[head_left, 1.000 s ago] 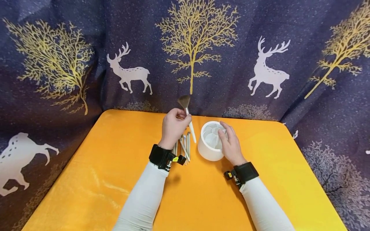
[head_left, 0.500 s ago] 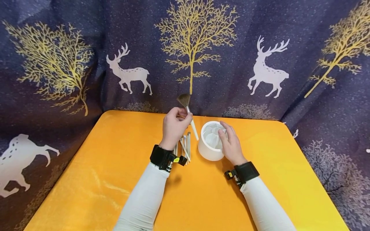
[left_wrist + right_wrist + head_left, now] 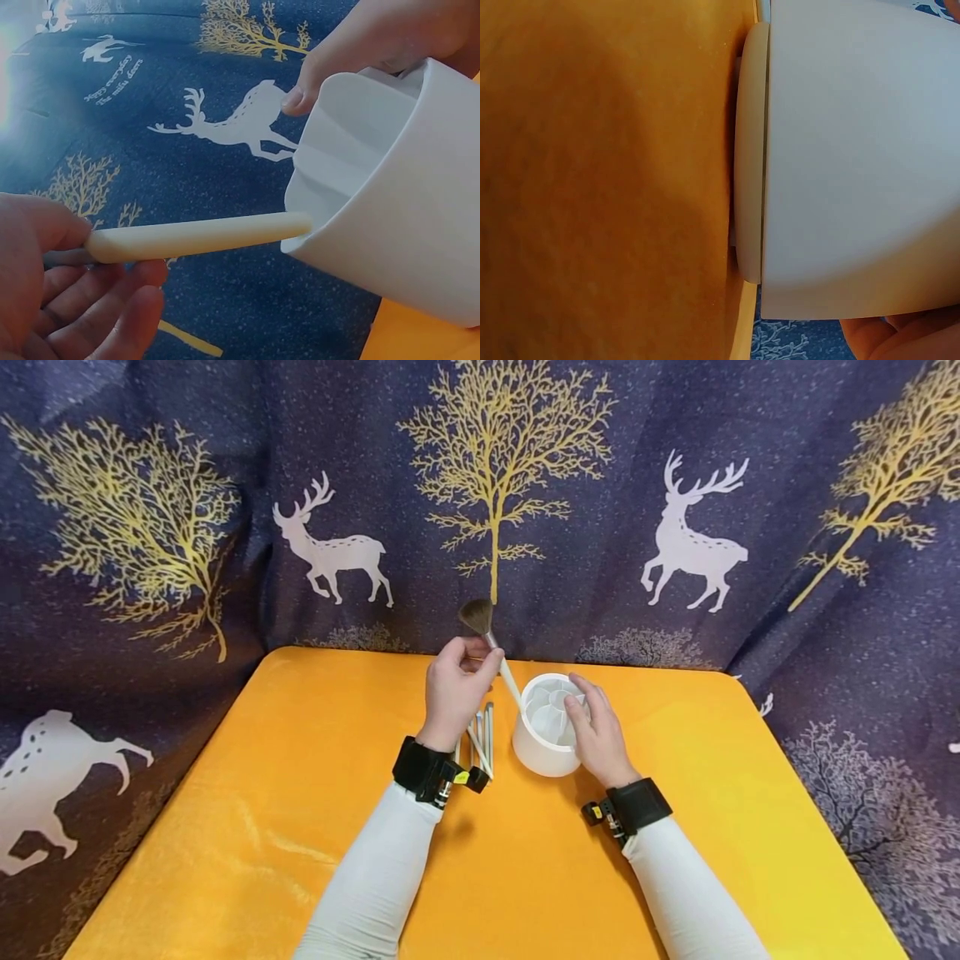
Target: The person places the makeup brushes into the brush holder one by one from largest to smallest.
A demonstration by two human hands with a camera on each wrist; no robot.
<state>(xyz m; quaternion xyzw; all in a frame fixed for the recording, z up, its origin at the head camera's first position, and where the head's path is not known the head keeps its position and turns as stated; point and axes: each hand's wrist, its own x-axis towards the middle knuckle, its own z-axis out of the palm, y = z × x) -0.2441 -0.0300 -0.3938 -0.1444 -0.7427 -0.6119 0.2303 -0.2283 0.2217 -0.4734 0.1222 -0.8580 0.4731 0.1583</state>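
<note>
- Two hands busy; left hand [image 3: 457, 693] pinches a brush [image 3: 509, 682] between thumb and fingers, near its silver collar.
- Bristles above the grip; handle slants down rightward, its end at the rim of a white cup [image 3: 543, 757]; contact unclear.
- Right hand [image 3: 602, 739] grips the cup's right side, fingers curled round the wall.
- More brushes [image 3: 490, 735] lie below the left hand on the orange table [image 3: 300, 810].

A table [image 3: 247, 843] with rounded far corners and an orange top carries everything. A round white holder [image 3: 546, 757] stands upright on it, and just to its left lie several thin brushes [image 3: 490, 743], one slanting across its neighbours.
</note>
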